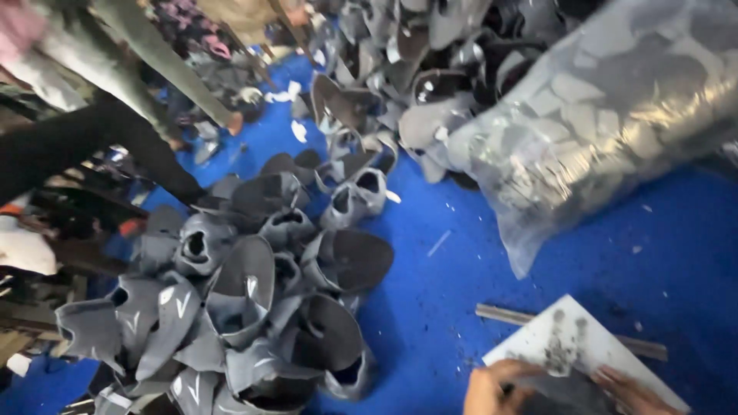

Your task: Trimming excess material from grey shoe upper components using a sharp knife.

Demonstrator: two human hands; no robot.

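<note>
At the bottom right edge of the head view, my left hand is curled on the left side of a dark grey shoe piece. My right hand lies with its fingers on the piece's right side. The piece rests on a white board smeared with grey marks. Both hands are cut off by the frame's lower edge, so the grip is only partly visible.
A heap of grey shoe uppers covers the blue floor at left. A clear plastic bag stuffed with grey pieces lies top right. A thin bar pokes out beneath the board. Other people's legs and arms are at top left.
</note>
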